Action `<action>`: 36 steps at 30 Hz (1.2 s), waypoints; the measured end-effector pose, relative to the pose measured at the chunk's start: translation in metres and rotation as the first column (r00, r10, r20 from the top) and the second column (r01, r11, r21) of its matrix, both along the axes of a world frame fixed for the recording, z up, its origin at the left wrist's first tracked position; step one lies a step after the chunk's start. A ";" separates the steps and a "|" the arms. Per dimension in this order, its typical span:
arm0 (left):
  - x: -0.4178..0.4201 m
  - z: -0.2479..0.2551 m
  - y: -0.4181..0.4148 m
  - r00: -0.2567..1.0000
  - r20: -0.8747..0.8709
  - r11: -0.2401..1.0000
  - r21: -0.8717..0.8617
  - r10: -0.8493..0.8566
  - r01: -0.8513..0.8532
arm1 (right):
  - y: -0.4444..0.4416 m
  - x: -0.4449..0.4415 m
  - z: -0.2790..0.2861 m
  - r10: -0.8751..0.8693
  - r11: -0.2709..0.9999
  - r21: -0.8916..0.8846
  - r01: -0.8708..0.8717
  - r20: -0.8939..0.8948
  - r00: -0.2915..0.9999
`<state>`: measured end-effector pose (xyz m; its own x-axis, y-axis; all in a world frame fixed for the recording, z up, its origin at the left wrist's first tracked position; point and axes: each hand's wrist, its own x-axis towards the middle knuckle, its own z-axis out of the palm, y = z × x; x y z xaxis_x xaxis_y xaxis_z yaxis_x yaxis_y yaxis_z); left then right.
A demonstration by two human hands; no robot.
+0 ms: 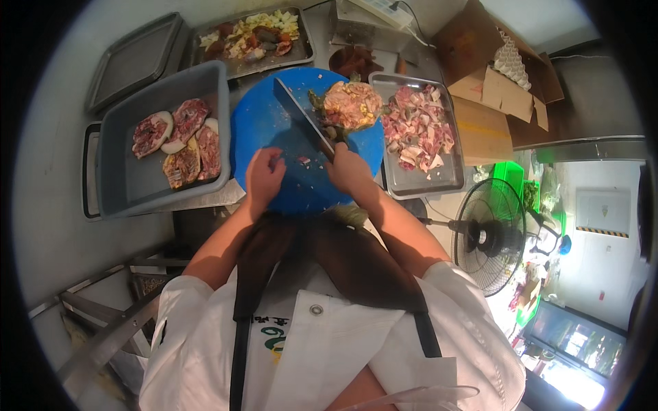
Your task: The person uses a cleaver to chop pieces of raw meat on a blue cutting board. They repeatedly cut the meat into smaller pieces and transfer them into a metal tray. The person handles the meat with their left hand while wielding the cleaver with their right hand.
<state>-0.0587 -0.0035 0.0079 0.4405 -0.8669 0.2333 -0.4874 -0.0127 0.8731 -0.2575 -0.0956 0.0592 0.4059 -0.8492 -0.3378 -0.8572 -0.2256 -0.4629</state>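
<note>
My right hand point(350, 168) grips the handle of a cleaver point(304, 116). Its blade points away and to the left, over a round blue cutting board point(257, 118). Just right of the blade lies a raw, opened carcass point(353, 104), pink and yellow with dark greenish parts at its edges. My left hand point(264, 173) is over the board's near left side, fingers loosely curled and apart, with nothing visible in them. Small meat scraps point(304, 161) lie on the board between my hands. A greenish piece point(345, 216) shows at the board's near edge, against my dark apron.
A grey tub point(146, 177) with raw meat pieces stands left; a metal tray point(421, 185) of chopped meat stands right. Behind are a tray point(308, 51) of yellow and dark innards and a reddish-brown heap point(354, 61). Cardboard boxes point(480, 123) and a fan point(488, 236) are right.
</note>
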 end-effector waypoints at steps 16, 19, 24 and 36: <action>-0.003 0.011 -0.006 0.771 0.251 0.806 0.286 -0.585 0.519 | -0.040 -0.018 0.026 -0.124 0.991 -0.019 0.130 0.181 0.976; 0.000 0.010 0.008 0.603 0.403 0.722 0.301 -0.689 0.623 | -0.027 -0.043 0.039 -0.159 0.978 -0.080 0.192 0.303 0.940; 0.005 -0.013 0.016 0.627 0.490 0.783 0.227 -0.606 0.579 | -0.005 -0.098 0.015 -0.365 0.930 0.145 0.337 0.469 0.804; 0.046 0.116 -0.149 0.922 0.342 0.968 -0.225 0.182 -0.108 | 0.056 -0.165 0.015 -0.647 0.762 0.456 0.460 0.562 0.515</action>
<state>-0.0124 -0.1530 0.1238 0.4127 -0.7191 0.5590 -0.7730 0.0481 0.6326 -0.4229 -0.0396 0.0740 0.0625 -0.9177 -0.3922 -0.2110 0.3720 -0.9040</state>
